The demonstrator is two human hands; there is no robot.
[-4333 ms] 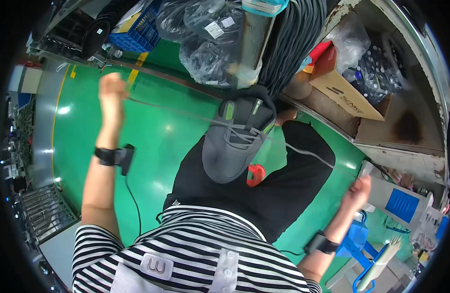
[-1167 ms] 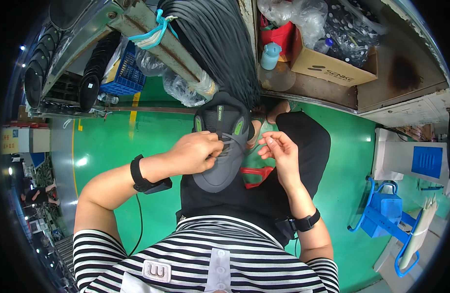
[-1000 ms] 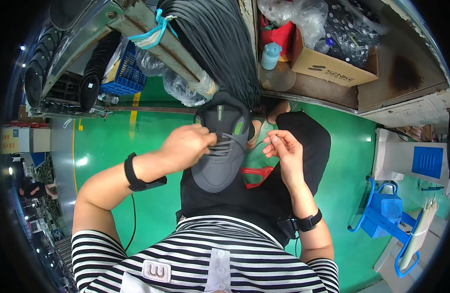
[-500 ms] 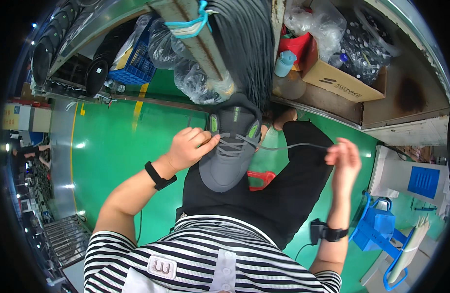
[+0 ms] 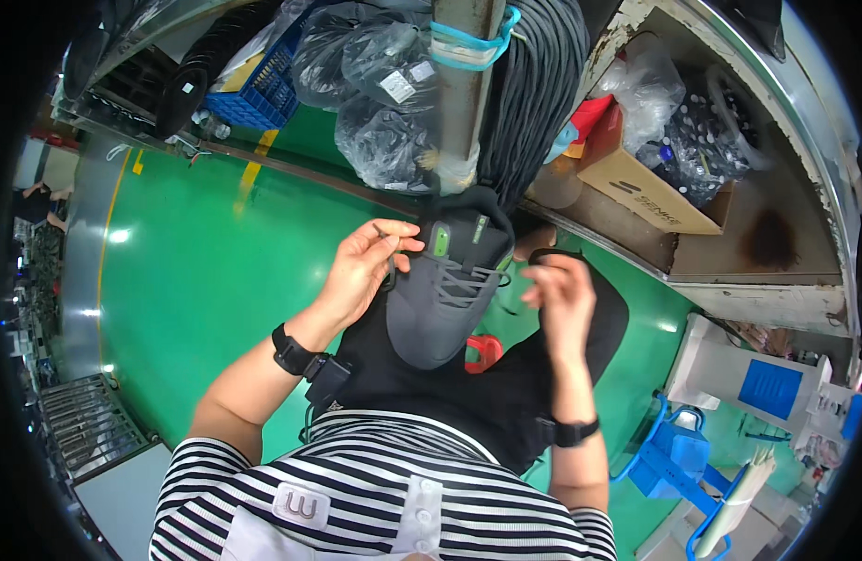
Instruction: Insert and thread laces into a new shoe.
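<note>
A dark grey lace-up shoe (image 5: 429, 323), with green patches at its collar, rests toe toward me over my lap. Grey shoelaces (image 5: 461, 283) criss-cross its front. Beside the shoe's left edge, my left hand (image 5: 361, 271) is closed in a pinch on a lace, part of which hangs below the fingers. To the right of the shoe is my right hand (image 5: 562, 304), with curled fingers smeared by motion. A loose loop of lace shows between it and the shoe; whether the fingers grip the lace cannot be made out.
A metal post (image 5: 464, 103) with a blue tie stands beyond the shoe, beside a bundle of black cords (image 5: 538, 93). Clear plastic bags (image 5: 380, 140) hang left of it. At right are a cardboard box (image 5: 637, 187) on a shelf and a blue-framed stool (image 5: 674, 453).
My right hand has come left toward the shoe, and the lace once stretched out to it is now slack. My left hand has lifted off the lacing to the shoe's left side.
</note>
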